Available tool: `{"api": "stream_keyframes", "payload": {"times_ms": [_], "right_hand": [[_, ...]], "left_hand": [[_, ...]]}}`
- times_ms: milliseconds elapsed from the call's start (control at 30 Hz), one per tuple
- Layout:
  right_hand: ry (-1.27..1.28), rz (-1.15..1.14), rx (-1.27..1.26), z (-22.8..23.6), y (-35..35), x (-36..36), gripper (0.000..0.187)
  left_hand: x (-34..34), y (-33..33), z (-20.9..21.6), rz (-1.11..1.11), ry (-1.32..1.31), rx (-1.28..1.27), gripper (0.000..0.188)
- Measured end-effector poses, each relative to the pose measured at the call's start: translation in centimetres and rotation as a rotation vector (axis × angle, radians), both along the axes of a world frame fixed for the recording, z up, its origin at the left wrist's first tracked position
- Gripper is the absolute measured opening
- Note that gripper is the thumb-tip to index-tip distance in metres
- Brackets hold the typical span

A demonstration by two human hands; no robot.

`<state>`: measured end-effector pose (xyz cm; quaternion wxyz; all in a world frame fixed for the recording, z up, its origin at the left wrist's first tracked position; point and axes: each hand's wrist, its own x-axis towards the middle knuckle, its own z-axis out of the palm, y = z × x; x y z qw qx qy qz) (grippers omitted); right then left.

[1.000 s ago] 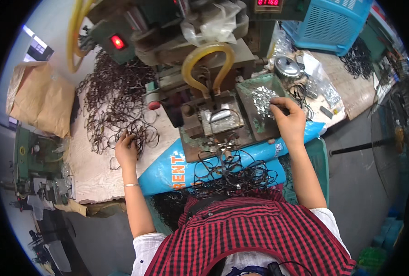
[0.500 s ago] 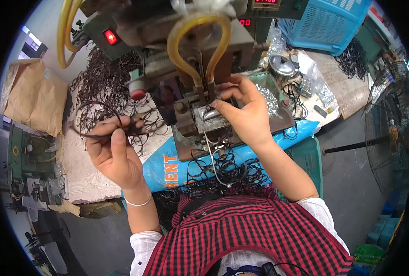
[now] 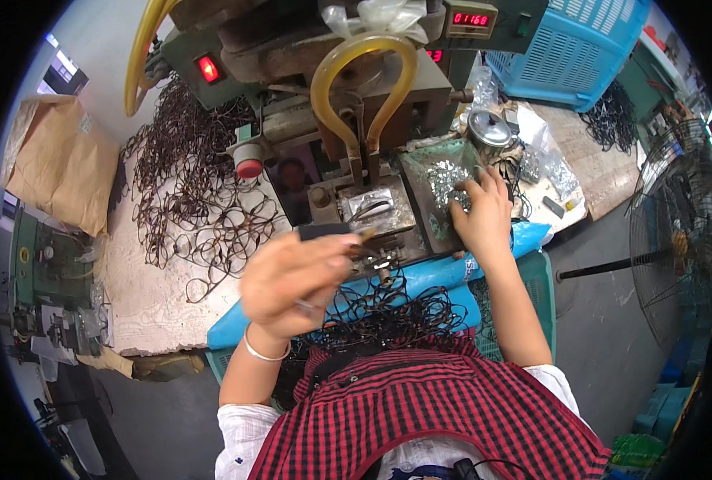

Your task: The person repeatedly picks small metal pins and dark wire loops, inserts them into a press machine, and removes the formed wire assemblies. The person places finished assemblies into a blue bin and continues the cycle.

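Brown paper sack (image 3: pixel 58 160) lies far left. Left hand (image 3: pixel 296 280) pinches a wire loop (image 3: pixel 364 252); right hand (image 3: pixel 480 216), fingers spread, touches silver bits (image 3: pixel 445 180).

The press machine (image 3: pixel 348 112) is dull, worn grey-green metal, with a glossy translucent yellow rubber hose (image 3: pixel 361 88) looped over it. Small bright metal parts (image 3: pixel 449 182) glint in a scuffed tray. The thin frames (image 3: pixel 204 208) look like dark matt wire. The worktop (image 3: pixel 144 300) is rough pale wood. A matt brown paper sack (image 3: pixel 60 160) is creased; the basket (image 3: pixel 560 48) is blue plastic.
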<state>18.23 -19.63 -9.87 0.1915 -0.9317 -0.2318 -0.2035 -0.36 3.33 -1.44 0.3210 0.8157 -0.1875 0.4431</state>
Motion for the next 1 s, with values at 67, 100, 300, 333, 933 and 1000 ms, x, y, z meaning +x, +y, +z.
{"api": "stream_keyframes", "payload": {"times_ms": [67, 100, 300, 333, 933, 1000], "right_hand": [[-0.056, 0.097, 0.068, -2.3, -1.0, 1.4, 0.022], [-0.089, 0.150, 0.107, -2.3, -0.8, 2.0, 0.020], [0.040, 0.150, 0.350, -2.0, 0.1, 2.8, 0.014], [0.046, 0.153, 0.362, -2.6, 0.2, 3.0, 0.015], [0.453, 0.196, 0.773, -1.7, 2.0, 2.0, 0.018], [0.411, 0.185, 0.738, -1.9, 2.1, 1.6, 0.017]], "left_hand": [[0.4, -0.3, -0.3, -0.034, 0.034, 0.228, 0.019], [1.0, -0.6, -0.2, -0.022, 0.004, 0.333, 0.019], [1.8, -0.5, -0.7, -0.033, -0.076, 0.443, 0.012], [1.8, -0.4, -0.7, -0.032, -0.076, 0.442, 0.013], [-2.5, 11.0, -6.6, 0.995, 0.562, 0.471, 0.014], [-2.1, 13.7, -11.0, 1.023, 0.658, 0.532, 0.015]]}}
